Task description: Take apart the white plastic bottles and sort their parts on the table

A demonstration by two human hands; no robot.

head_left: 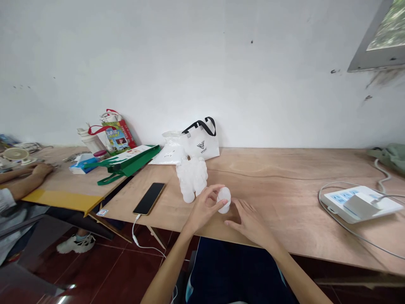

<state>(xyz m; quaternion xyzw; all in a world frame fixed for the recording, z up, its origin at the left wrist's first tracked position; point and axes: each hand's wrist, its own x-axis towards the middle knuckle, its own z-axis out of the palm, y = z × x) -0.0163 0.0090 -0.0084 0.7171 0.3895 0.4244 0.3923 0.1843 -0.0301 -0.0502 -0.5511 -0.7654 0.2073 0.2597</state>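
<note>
You are gripping a small white container [224, 197] between the thumb and fingers of your left hand [204, 209], near the front edge of the wooden table [284, 177]. Your right hand [249, 220] is resting just beside it, fingers spread and holding nothing, while white bottles [190, 177] are standing clustered beyond your left hand.

White containers [191, 176] block the left; tabletop [281, 181] rightward is free.
</note>
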